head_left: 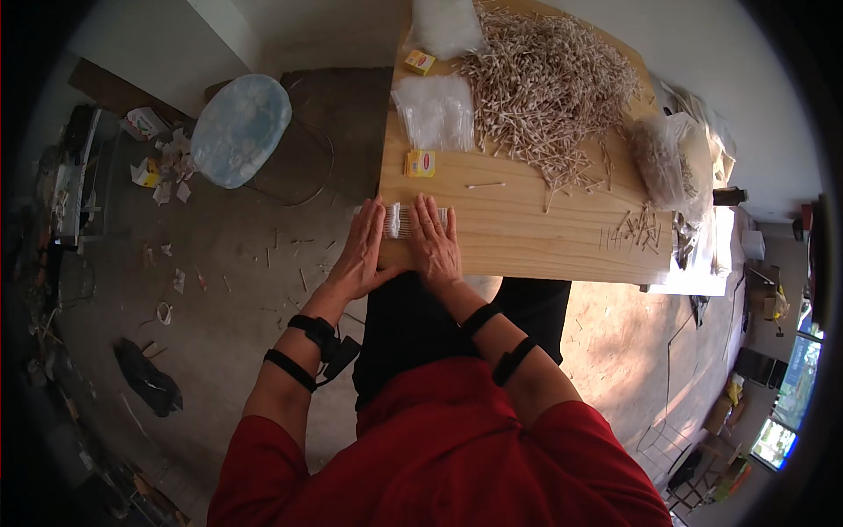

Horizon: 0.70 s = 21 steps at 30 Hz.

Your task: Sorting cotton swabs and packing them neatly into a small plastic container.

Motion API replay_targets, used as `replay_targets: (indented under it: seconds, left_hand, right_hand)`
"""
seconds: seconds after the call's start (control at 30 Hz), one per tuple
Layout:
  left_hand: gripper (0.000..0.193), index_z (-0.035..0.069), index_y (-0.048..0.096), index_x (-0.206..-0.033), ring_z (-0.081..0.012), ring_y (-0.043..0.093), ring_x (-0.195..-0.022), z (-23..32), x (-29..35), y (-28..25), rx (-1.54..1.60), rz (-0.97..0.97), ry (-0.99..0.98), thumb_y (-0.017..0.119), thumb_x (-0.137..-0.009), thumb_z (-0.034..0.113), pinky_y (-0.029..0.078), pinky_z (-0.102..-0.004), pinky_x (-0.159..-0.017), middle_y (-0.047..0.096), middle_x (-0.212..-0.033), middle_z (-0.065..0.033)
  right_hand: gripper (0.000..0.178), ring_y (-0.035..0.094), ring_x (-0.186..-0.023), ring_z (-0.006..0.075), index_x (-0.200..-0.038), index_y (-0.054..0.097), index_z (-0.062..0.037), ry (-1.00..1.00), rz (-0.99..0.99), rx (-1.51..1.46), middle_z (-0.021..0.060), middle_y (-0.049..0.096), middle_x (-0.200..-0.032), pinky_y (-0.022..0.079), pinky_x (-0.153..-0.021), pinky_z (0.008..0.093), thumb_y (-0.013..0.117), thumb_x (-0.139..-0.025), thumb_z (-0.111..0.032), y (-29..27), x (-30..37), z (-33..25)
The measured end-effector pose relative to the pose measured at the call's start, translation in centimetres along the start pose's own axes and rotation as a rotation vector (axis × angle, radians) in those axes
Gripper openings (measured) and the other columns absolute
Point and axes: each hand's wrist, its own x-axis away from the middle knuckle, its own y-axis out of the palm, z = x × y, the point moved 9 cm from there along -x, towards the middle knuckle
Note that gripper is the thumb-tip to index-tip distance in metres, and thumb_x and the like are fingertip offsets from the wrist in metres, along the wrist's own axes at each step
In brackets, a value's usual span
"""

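Note:
A neat row of cotton swabs [398,221] lies side by side at the left front corner of the wooden table [527,250]. My left hand [358,250] rests over the left end of the row, fingers stretched out and thumb pointing toward the right. Over its right part my right hand [435,246] lies flat, fingers extended; a few swab tips show beyond it. White cotton tips are visible between the two hands. Just past my fingers is a small yellow packet [420,164], and a single loose swab [486,185] lies to the right.
A big heap of swabs [553,88] covers the table's far side. Clear plastic bags [435,111] lie left of it; a filled bag [663,162] stands at the right edge. Scattered swabs [637,230] lie near the right corner. A blue round stool [241,130] stands left.

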Motion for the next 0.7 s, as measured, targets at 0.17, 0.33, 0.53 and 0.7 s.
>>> replay_targets:
  seconds: [0.17, 0.33, 0.53, 0.7]
  left_hand:
    - [0.121, -0.001, 0.007, -0.155, -0.0367, 0.009, -0.151, 0.7, -0.1, -0.6, -0.134, -0.025, -0.025, 0.081, -0.072, 0.048, 0.013, -0.0503, -0.123, 0.008, -0.163, -0.0198]
    - [0.115, -0.003, 0.017, -0.153, -0.0335, 0.012, -0.151, 1.9, -1.1, -1.1, -0.359, -0.157, -0.108, 0.075, -0.074, 0.057, 0.009, -0.0521, -0.123, 0.013, -0.162, -0.0185]
    - [0.095, 0.000, 0.019, -0.154, -0.0322, 0.013, -0.151, 1.6, -0.6, -1.6, -0.390, -0.082, -0.135, 0.068, -0.087, 0.046, 0.007, -0.0551, -0.122, 0.016, -0.162, -0.0177]
    - [0.078, 0.005, 0.024, -0.154, -0.0343, 0.022, -0.147, -0.4, 0.5, -3.9, -0.364, 0.249, -0.249, 0.059, -0.096, 0.044, 0.019, -0.0534, -0.119, 0.022, -0.159, -0.0181]
  right_hand:
    - [0.060, 0.015, -0.152, 0.0298, -0.150, 0.033, -0.0002, -0.006, 0.015, -0.040, 0.0164, 0.023, -0.161, 0.007, -0.122, 0.0502, 0.048, -0.094, -0.016, -0.1, -0.6, -0.9]
    - [0.055, 0.019, -0.150, 0.0315, -0.149, 0.035, 0.0001, -0.074, 0.052, -0.202, 0.0175, 0.027, -0.159, 0.011, -0.122, 0.0502, 0.048, -0.097, -0.012, -0.9, -0.5, 0.3]
    - [0.046, 0.032, -0.144, 0.0377, -0.141, 0.045, 0.0015, 0.186, 0.329, -0.478, 0.0209, 0.040, -0.151, 0.031, -0.116, 0.0463, 0.049, -0.095, 0.001, -5.1, 2.1, 4.8]
    - [0.043, 0.036, -0.141, 0.0382, -0.138, 0.047, -0.0006, 0.021, 0.240, -0.487, 0.0205, 0.040, -0.151, 0.034, -0.114, 0.0440, 0.047, -0.095, 0.003, -5.1, 0.6, 3.2]
